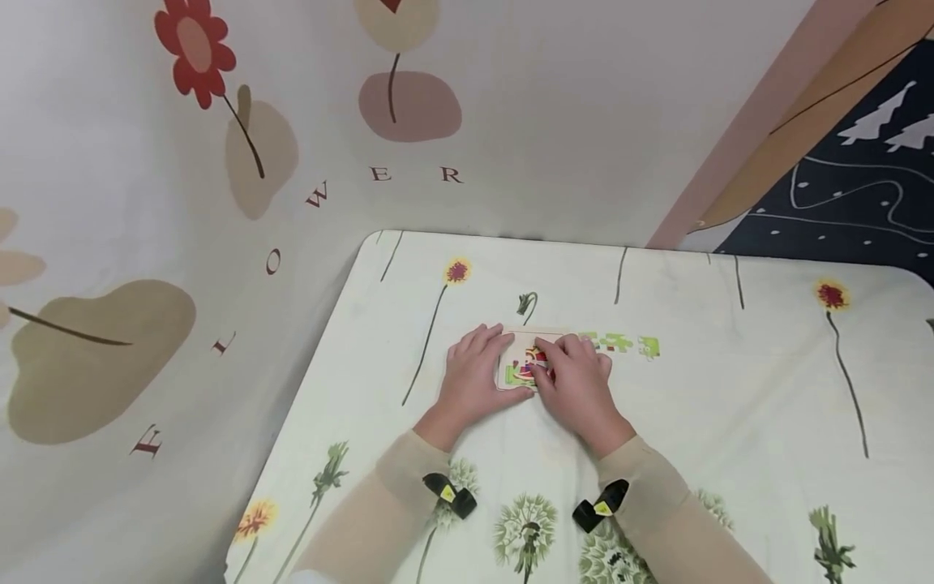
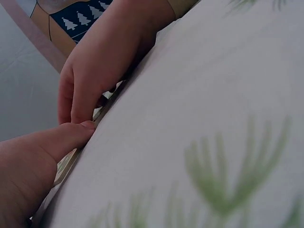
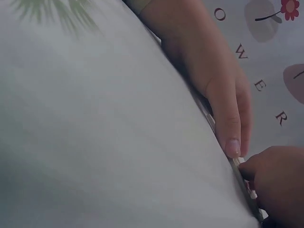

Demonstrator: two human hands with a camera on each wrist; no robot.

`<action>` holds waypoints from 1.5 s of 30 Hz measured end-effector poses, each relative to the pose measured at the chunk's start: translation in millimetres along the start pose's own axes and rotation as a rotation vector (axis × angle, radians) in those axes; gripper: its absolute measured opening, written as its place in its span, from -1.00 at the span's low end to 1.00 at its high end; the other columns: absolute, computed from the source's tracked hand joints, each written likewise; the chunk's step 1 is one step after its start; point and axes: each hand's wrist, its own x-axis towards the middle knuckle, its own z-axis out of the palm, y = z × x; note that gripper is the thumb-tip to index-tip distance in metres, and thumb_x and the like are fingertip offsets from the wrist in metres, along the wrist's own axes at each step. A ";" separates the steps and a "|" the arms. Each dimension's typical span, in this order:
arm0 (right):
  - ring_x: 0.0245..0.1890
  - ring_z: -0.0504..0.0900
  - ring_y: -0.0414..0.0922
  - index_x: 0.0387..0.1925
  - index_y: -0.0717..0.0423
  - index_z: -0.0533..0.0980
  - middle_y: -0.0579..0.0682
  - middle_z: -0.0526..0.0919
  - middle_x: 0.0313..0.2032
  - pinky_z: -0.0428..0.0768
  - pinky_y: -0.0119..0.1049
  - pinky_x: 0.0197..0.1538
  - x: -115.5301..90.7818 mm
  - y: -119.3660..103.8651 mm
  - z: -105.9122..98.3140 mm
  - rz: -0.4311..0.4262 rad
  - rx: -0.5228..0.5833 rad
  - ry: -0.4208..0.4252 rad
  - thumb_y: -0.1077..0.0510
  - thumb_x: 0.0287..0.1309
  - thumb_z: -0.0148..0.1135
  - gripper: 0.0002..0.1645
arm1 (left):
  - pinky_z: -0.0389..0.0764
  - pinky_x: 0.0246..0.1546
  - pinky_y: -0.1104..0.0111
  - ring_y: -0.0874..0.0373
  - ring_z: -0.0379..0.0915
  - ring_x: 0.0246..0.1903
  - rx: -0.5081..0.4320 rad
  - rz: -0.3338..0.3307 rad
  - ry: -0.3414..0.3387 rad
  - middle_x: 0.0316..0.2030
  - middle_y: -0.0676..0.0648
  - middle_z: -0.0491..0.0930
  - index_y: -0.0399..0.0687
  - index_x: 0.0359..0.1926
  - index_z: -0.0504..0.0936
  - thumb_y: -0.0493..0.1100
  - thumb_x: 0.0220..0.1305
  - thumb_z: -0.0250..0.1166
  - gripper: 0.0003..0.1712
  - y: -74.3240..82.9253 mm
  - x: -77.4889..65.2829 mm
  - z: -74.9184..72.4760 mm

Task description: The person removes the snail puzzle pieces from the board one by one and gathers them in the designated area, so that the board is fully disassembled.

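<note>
A small wooden jigsaw board (image 1: 520, 341) lies on the table, partly filled with colourful pieces (image 1: 518, 374) in green, red and purple. My left hand (image 1: 470, 371) holds the board at its left side, fingers by the far edge and thumb along the near edge. Over the board's right part, my right hand (image 1: 582, 385) bends down with thumb and index finger pinching a puzzle piece, which the fingers mostly hide. In the left wrist view, the left thumb (image 2: 71, 137) reaches close to the right fingertips at the board's thin edge.
Loose green puzzle pieces (image 1: 617, 343) lie to the right of the board, one piece (image 1: 649, 347) a little apart. A flower-printed cloth (image 1: 730, 381) covers the table. Behind and to the left stands a printed fabric wall (image 1: 554, 146). Each wrist wears a black strap camera (image 1: 451, 495).
</note>
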 end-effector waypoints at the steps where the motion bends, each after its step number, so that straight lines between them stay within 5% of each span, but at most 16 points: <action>1: -0.08 0.38 0.05 0.36 0.04 0.61 -0.02 0.52 -0.13 0.22 0.18 0.03 -0.1 -0.3 -0.1 0.009 0.004 -0.003 -0.03 0.46 0.34 -0.47 | 0.24 0.40 -0.18 -0.15 0.13 0.55 -0.006 0.003 -0.003 0.54 -0.10 0.35 0.03 0.50 0.50 0.39 0.07 0.59 0.07 -0.2 -0.3 0.3; 10: -0.11 0.42 -0.01 0.12 -0.07 0.71 -0.08 0.53 -0.20 0.21 0.21 0.07 6.2 0.5 0.5 0.081 0.093 -0.026 0.01 0.35 0.41 -0.66 | 0.21 0.43 -0.16 -0.14 0.10 0.57 0.003 -0.006 -0.022 0.56 -0.10 0.31 0.03 0.52 0.47 0.39 0.08 0.59 0.08 -2.7 -1.9 0.3; 17: -0.13 0.42 -0.02 0.36 -0.04 0.62 -0.05 0.53 -0.17 0.21 0.19 0.07 8.2 1.4 -4.2 0.110 0.087 -0.053 0.03 0.33 0.37 -0.42 | 0.21 0.43 -0.16 -0.16 0.10 0.57 -0.007 -0.001 -0.022 0.55 -0.12 0.32 0.01 0.52 0.48 0.38 0.08 0.58 0.08 0.2 1.6 -0.6; 31: -0.07 0.46 0.00 0.23 -0.13 0.64 -0.03 0.58 -0.15 0.23 0.21 0.08 15.2 -1.6 -10.4 0.168 0.142 -0.111 0.06 0.28 0.44 -0.52 | 0.22 0.42 -0.17 -0.14 0.09 0.57 0.009 0.003 -0.029 0.56 -0.10 0.31 0.04 0.52 0.47 0.41 0.10 0.56 0.07 -2.0 2.8 -1.1; 35: -0.06 0.47 0.00 0.19 -0.14 0.65 -0.05 0.58 -0.16 0.21 0.22 0.08 11.4 0.1 -5.8 0.130 0.165 -0.034 0.08 0.25 0.46 -0.53 | 0.21 0.43 -0.17 -0.14 0.08 0.57 0.007 -0.004 -0.036 0.57 -0.10 0.30 0.05 0.53 0.47 0.41 0.09 0.57 0.08 -2.1 2.6 -1.8; 40: 0.05 0.47 0.10 0.20 -0.06 0.67 -0.01 0.70 0.01 0.21 0.25 0.10 2.5 4.1 0.5 -0.043 0.136 0.093 0.15 0.18 0.54 -0.47 | 0.21 0.44 -0.15 -0.14 0.08 0.58 -0.001 -0.010 -0.036 0.57 -0.09 0.30 0.04 0.53 0.47 0.41 0.09 0.57 0.09 -1.4 1.9 -1.4; 45: 0.07 0.54 0.08 0.24 -0.01 0.69 -0.03 0.78 0.08 0.21 0.26 0.13 -0.5 5.5 1.4 -0.146 0.143 0.132 0.17 0.11 0.64 -0.38 | 0.20 0.43 -0.15 -0.15 0.09 0.57 -0.008 -0.004 -0.030 0.57 -0.11 0.31 0.02 0.52 0.47 0.40 0.09 0.56 0.08 -0.9 2.4 -1.0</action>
